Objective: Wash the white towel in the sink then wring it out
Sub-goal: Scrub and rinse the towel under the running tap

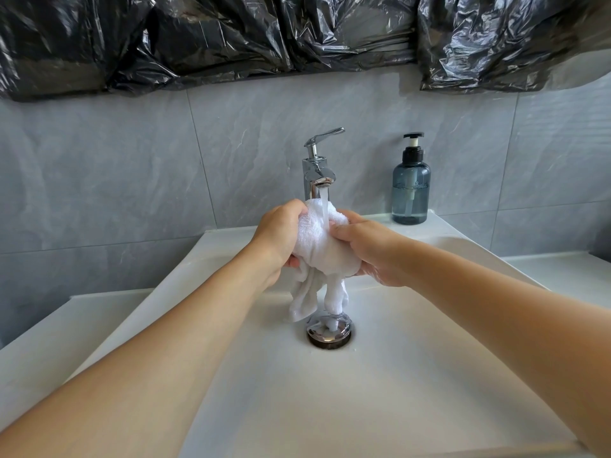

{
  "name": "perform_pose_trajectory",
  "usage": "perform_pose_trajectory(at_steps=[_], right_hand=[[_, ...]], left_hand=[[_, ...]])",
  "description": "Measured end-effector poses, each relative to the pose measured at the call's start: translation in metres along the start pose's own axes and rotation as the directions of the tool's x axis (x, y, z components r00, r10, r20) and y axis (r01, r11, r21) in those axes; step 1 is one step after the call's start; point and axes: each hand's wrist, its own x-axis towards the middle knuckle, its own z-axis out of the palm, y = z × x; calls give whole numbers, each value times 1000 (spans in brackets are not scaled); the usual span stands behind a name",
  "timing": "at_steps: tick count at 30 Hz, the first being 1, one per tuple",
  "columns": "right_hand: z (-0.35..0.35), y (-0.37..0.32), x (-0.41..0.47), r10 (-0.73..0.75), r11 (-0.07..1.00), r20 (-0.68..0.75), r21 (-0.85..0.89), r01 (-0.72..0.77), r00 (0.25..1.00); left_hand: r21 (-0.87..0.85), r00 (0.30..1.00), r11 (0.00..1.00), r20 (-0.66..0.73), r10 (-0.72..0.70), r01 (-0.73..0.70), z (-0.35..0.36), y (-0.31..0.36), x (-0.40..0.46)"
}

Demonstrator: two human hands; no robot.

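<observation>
1. Since both forearms reach in from the near edge and meet over the basin, the step in hand is, by my judgement, the washing, with no wringing yet.
2. One sink, white, fills the near view, with one drain at its middle; water runs off the cloth onto it.
3. One white towel is bunched between the hands above the drain, its loose ends hanging down just over the plug.
4. Two hands work it: the left hand has its grip curled round the towel's left side; the right hand pinches and wraps the right side.
5. One faucet stands behind, its stream falling onto the top of the towel.
6. One soap bottle stands on the bench right of the faucet, well apart from the hands.
7. Next, I judge, the water wants shutting off, then opposite twists of the two grips over the basin.
</observation>
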Motion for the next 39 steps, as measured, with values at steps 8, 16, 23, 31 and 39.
perform_pose_trajectory(at_steps=[8,16,23,31,39], right_hand=[[0,0,0,0,1000,1,4,0,1000],[0,-2,-2,-6,1000,4,-18,6,1000],[-1,-4,-4,-2,999,6,-37,2,1000],[0,-8,-6,12,998,-4,-63,-12,1000],[0,-9,-8,11,997,-1,-70,-11,1000]], left_hand=[[-3,1000,1000,6,-3,3,1,1,-1],[-4,1000,1000,9,-7,7,1,1,-3],[1,1000,1000,19,-4,4,0,2,-4],[-13,1000,1000,21,-4,4,0,4,-6],[-7,1000,1000,18,-8,8,1,2,-4]])
